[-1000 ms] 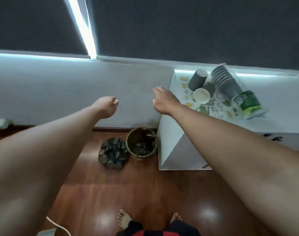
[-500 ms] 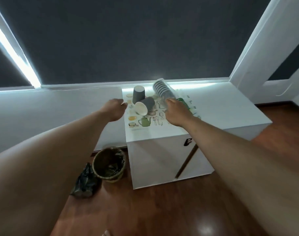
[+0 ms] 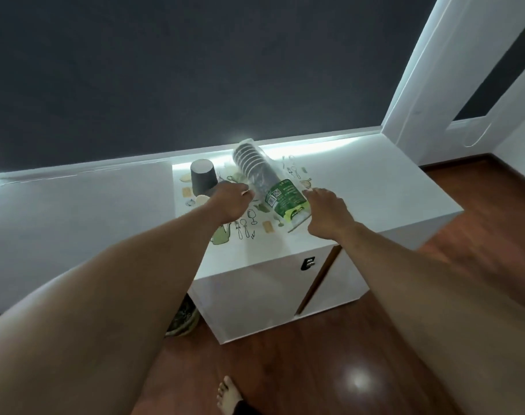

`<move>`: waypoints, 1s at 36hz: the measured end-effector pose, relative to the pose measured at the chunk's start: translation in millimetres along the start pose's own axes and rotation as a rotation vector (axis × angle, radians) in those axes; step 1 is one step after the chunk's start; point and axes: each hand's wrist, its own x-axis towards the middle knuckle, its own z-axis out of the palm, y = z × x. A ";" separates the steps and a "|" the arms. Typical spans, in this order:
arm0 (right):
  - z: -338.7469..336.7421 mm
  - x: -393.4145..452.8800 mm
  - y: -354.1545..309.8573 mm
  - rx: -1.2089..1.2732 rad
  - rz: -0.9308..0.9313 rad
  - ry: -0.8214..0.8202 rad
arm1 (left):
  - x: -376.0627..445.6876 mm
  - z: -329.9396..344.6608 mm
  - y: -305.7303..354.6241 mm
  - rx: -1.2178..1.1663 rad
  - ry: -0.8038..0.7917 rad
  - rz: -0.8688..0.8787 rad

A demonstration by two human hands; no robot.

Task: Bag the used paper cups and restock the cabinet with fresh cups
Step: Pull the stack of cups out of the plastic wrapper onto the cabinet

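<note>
Left hand (image 3: 230,202) and right hand (image 3: 327,209), fingers loose and grasping nothing, flank wrapped cup sleeve (image 3: 267,181) mid-frame; slippery wrap may roll off table (image 3: 375,187).

One dark grey paper cup (image 3: 203,178) is standing upside down. One clear plastic sleeve of stacked dark cups (image 3: 262,175) with a green label is lying there. One white cabinet (image 3: 285,292), one woven basket (image 3: 183,320), two bare hands and one bare foot (image 3: 227,395) are showing.

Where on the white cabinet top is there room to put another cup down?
The cabinet top is bare from the wrapped sleeve of cups to its right edge. The printed mat is crowded: an upside-down grey cup, the sleeve, both hands.
</note>
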 end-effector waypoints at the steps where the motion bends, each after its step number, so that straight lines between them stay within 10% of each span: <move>1: 2.7 4.9 4.3 0.002 0.002 0.010 | 5.6 4.4 3.4 -0.006 -0.002 0.002; 16: 24.3 47.4 60.7 0.292 0.081 0.247 | 97.2 65.4 30.3 -0.731 -0.047 -0.528; 31: 17.1 104.9 162.5 1.084 0.633 0.492 | 165.5 79.9 69.9 -0.799 0.410 -0.655; 36: 26.6 115.9 180.8 1.357 0.685 0.141 | 179.5 82.4 65.3 -0.633 0.498 -0.624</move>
